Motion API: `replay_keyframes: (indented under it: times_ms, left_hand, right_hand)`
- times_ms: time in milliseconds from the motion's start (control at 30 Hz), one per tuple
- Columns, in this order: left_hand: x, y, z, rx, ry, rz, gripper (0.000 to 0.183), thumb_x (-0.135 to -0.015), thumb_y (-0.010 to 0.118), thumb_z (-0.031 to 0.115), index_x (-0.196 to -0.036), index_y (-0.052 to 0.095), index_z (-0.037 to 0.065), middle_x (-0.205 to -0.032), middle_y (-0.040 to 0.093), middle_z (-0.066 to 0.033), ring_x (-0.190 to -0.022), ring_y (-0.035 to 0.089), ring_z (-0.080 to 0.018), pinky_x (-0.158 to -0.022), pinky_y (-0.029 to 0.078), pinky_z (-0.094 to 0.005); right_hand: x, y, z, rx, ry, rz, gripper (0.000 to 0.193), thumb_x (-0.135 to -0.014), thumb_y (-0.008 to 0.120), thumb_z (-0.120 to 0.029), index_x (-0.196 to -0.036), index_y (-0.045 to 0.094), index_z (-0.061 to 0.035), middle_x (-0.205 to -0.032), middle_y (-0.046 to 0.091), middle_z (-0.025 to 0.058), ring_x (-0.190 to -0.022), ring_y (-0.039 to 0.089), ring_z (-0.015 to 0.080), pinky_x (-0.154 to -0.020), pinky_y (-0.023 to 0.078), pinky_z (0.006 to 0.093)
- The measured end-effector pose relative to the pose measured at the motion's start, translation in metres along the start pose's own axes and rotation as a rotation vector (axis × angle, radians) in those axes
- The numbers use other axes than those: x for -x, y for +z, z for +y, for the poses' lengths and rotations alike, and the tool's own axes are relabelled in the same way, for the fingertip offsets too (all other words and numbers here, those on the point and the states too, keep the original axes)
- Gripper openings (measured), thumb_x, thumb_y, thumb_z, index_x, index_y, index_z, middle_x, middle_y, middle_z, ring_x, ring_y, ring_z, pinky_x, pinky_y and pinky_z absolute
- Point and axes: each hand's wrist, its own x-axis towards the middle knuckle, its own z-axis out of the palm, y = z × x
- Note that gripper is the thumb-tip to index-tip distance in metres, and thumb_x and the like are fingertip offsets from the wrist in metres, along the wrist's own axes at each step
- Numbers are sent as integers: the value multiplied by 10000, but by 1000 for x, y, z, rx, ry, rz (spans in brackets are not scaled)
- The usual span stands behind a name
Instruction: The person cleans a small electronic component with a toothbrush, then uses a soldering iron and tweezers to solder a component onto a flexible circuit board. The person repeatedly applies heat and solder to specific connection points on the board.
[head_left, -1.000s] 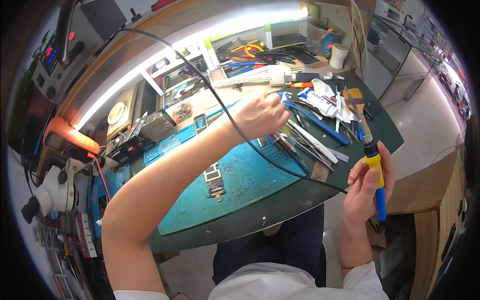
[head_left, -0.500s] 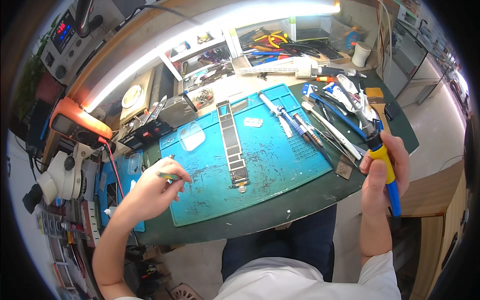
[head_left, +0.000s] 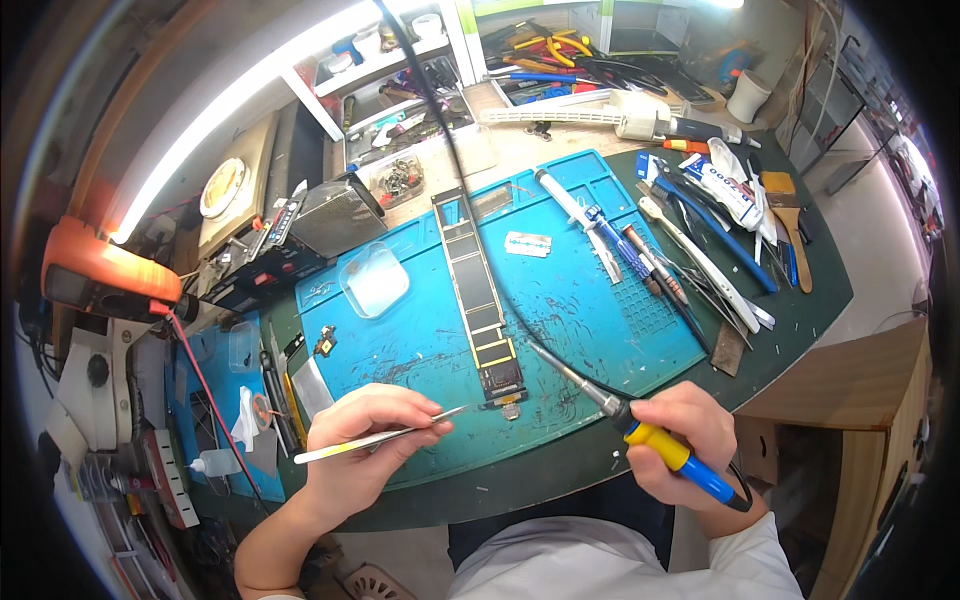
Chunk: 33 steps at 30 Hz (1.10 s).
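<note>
My left hand pinches a pair of tweezers, their fine tip pointing right toward the near end of a long dark circuit board. The board lies lengthwise on a blue work mat, and a small connector sits at its near end. In my right hand is a soldering iron with a yellow and blue handle. Its metal tip slants up and left over the mat, right of the board; whether it touches anything cannot be told. The iron's black cable crosses in front of the board.
Left of the board are a clear plastic box and a small component. A razor blade and a syringe lie to its right. Brushes, tweezers and a white tube crowd the right side. An orange multimeter stands left.
My right hand has brought the soldering iron left and down over the mat. My left hand has moved right, turning the tweezers toward the board's near end. The view has shifted closer.
</note>
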Motion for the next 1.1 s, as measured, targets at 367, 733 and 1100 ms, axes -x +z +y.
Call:
replay_keyframes:
  times_ms: [367,733,1100]
  left_hand:
    - [-24,23,-15,-144,52,-20,226,-841,857,-57,-1049,807,14,-1050,822,-121,-932,791,-251,-806,623,-336]
    - [-31,23,-11,-149,71,-68,236,-812,856,-73,-1029,809,10,-1043,823,-121,-926,790,-272,-796,619,-348]
    - [-31,22,-12,-182,121,-78,254,-802,871,-73,-1021,783,19,-1031,826,-124,-899,788,-278,-798,609,-357]
  right_hand:
    - [-2,-3,-12,-303,487,32,295,-955,806,-213,-1136,741,10,-877,741,97,-719,708,192,-640,551,295]
    - [-22,-3,17,-305,321,-136,253,-877,835,-88,-1112,770,-20,-934,780,117,-792,726,186,-675,556,278]
    - [-20,-4,20,-478,529,-94,140,-982,760,-114,-1037,694,-3,-931,784,152,-761,728,155,-678,570,275]
